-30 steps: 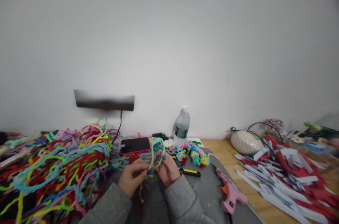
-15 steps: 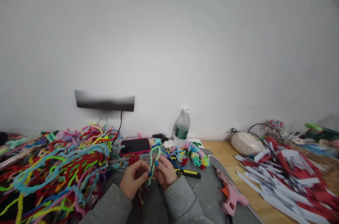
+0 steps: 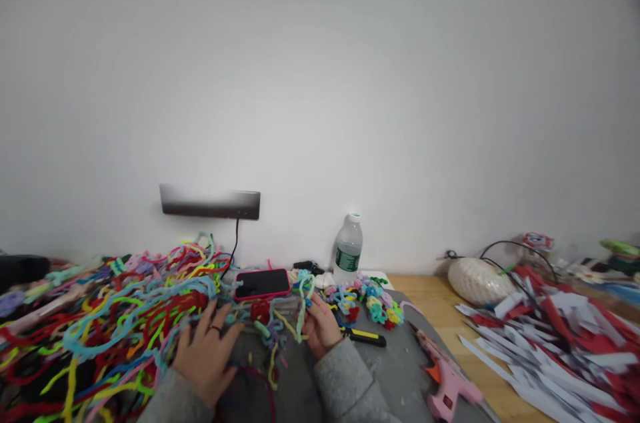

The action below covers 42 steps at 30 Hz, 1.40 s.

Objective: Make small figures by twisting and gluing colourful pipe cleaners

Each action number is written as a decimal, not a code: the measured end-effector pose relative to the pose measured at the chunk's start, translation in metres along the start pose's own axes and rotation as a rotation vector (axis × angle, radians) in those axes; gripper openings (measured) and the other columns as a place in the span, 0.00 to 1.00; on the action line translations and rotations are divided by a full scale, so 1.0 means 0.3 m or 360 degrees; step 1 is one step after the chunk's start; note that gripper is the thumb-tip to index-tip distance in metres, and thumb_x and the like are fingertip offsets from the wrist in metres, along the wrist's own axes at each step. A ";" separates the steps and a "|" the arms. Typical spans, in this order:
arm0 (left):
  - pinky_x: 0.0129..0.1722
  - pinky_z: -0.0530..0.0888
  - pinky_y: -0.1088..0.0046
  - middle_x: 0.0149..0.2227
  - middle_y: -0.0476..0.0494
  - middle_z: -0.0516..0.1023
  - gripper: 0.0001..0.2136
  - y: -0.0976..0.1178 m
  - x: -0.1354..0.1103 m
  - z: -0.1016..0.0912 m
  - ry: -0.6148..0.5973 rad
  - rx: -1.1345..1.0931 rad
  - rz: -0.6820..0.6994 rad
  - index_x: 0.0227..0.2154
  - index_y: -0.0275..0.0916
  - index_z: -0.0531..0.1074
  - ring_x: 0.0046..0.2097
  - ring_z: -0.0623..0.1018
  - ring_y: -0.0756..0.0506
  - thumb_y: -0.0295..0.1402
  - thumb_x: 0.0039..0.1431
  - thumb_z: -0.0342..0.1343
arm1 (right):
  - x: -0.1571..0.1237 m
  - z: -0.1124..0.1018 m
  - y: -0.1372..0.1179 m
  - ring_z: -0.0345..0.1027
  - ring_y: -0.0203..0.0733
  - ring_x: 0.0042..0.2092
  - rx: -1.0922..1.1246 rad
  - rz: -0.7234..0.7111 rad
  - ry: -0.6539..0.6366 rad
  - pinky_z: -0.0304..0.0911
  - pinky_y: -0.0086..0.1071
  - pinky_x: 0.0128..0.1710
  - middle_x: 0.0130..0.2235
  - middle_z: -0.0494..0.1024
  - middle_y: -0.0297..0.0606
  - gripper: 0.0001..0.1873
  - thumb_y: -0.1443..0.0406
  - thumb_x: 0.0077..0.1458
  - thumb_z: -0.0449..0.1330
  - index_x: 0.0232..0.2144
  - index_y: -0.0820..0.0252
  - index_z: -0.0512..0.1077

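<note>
Pinching a pale green pipe cleaner (image 3: 301, 306) upright above the grey mat (image 3: 380, 363), the right hand (image 3: 320, 329) has its fingers closed on the stem. The left hand (image 3: 205, 356) lies flat, fingers spread, on the edge of the tangled pile (image 3: 100, 323). A phone (image 3: 263, 283) sits just behind, and a yellow-black cutter (image 3: 365, 337) lies beside the right hand.

A wooden table (image 3: 434, 295) stands against a white wall, with a grey mat (image 3: 395, 369) at its near edge. The left hand (image 3: 205, 356) lies flat with fingers spread on the edge of a large pile of coloured pipe cleaners (image 3: 100, 323) that covers the table's left side. The right hand (image 3: 323, 331) pinches a pale green pipe cleaner (image 3: 303, 306), held upright over the mat. A phone (image 3: 263, 283) in a red case and a water bottle (image 3: 348, 249) sit near the back edge. A pink glue gun (image 3: 445, 383) lies at the mat's right edge, and red and white paper strips (image 3: 550, 336) cover the table's right side.
</note>
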<state>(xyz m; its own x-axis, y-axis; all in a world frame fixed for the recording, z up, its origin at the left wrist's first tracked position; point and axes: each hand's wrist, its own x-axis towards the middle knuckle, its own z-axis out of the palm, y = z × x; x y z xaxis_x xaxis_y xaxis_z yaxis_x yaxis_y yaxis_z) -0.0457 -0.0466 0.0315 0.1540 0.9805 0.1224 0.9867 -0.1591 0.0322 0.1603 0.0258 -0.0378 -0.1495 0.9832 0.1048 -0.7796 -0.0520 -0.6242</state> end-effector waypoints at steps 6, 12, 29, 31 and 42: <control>0.49 0.50 0.40 0.59 0.40 0.57 0.22 -0.184 -0.003 -0.021 0.0205 0.0368 0.0083 0.45 0.43 0.70 0.59 0.52 0.31 0.21 0.45 0.49 | -0.009 0.007 0.004 0.64 0.32 0.21 0.0068 0.0016 -0.0054 0.60 0.24 0.22 0.21 0.73 0.30 0.10 0.69 0.38 0.66 0.27 0.60 0.71; 0.47 0.57 0.44 0.58 0.41 0.59 0.21 -0.344 0.022 -0.038 0.0405 0.0455 0.0103 0.44 0.43 0.71 0.58 0.56 0.32 0.20 0.51 0.44 | -0.010 0.008 0.001 0.65 0.33 0.22 0.0068 0.0040 -0.0084 0.60 0.26 0.22 0.22 0.72 0.30 0.09 0.69 0.37 0.67 0.24 0.61 0.69; 0.49 0.57 0.48 0.57 0.42 0.61 0.22 -0.535 0.024 0.045 0.0405 0.0539 0.0075 0.44 0.48 0.71 0.58 0.57 0.31 0.19 0.55 0.42 | -0.011 0.013 -0.010 0.63 0.31 0.21 0.0147 0.0117 -0.0038 0.60 0.23 0.20 0.21 0.71 0.28 0.10 0.69 0.36 0.66 0.22 0.60 0.68; 0.49 0.56 0.47 0.57 0.40 0.62 0.21 -0.514 0.010 0.047 0.0444 0.0483 0.0082 0.42 0.46 0.73 0.58 0.57 0.30 0.19 0.54 0.42 | -0.011 0.013 -0.011 0.63 0.30 0.21 0.0156 0.0122 -0.0019 0.60 0.23 0.20 0.21 0.72 0.28 0.09 0.69 0.36 0.66 0.22 0.60 0.68; 0.51 0.53 0.44 0.56 0.47 0.63 0.29 -0.335 -0.171 -0.022 0.0202 0.0314 0.0164 0.45 0.50 0.70 0.58 0.58 0.35 0.15 0.45 0.40 | -0.014 0.017 -0.023 0.66 0.33 0.23 0.0101 0.0120 0.0095 0.61 0.27 0.23 0.25 0.74 0.30 0.12 0.67 0.35 0.66 0.23 0.58 0.65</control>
<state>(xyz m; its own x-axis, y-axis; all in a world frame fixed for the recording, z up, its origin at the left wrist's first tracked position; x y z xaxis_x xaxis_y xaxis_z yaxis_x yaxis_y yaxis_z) -0.1531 -0.0818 0.0285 0.2589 0.9359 0.2389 0.9590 -0.2195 -0.1795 0.1634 0.0211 -0.0299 -0.1741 0.9847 0.0117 -0.8046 -0.1354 -0.5781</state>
